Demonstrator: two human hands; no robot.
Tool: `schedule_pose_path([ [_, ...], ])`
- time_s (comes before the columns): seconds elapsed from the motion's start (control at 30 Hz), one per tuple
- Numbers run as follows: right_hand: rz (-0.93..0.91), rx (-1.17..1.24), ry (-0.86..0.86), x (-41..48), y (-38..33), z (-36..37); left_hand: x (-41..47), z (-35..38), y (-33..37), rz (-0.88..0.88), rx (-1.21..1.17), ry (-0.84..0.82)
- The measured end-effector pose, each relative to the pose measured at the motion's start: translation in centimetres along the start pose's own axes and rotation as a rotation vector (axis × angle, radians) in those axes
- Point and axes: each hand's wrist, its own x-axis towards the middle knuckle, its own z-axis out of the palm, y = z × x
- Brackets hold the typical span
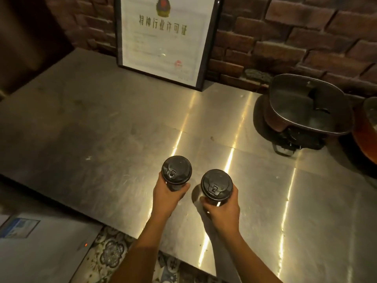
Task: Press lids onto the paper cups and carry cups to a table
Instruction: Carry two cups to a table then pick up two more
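Left hand (169, 198) grips left cup (176, 170); right hand (224, 210) grips right cup (216, 185).

table (102, 129): brushed metal, scuffed, shiny streaks. left lid (176, 170), right lid (216, 184): black plastic, slight gloss. wall (285, 37) at 1 o'clock: rough matt brick. pot (306, 111) at 2 o'clock: dull metal.

A: Left hand (167, 196)?
B: Forearm is extended forward; fingers are curled round a lidded cup (176, 170).
A: Right hand (223, 209)?
B: Likewise extended; fingers are wrapped round a second cup (216, 184), held nearer the body.
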Motion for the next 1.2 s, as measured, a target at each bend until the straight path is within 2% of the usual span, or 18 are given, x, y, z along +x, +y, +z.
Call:
schedule_pose_path([
  [0.2, -0.024, -0.028, -0.092, 0.8, 0.8, -0.8, -1.8, 0.3, 0.8, -0.035, -0.054, 0.046],
  [0.43, -0.111, 0.031, -0.228, -2.8, -1.2, -4.1, -10.3, -1.9, 1.3, -0.134, -0.134, 0.095],
  [0.73, -0.277, -0.034, -0.625, -14.5, -2.2, -7.4, -27.7, -6.6, -1.1, -0.159, -0.349, 0.405],
  [0.93, -0.387, -0.108, -0.855, -24.6, -1.3, -6.3, -40.6, -12.0, -4.6, -0.187, -0.472, 0.633],
  [1.2, -0.484, -0.216, -1.182, -40.9, 2.7, -3.4, -58.1, -19.3, -10.8, -0.216, -0.511, 0.944],
])
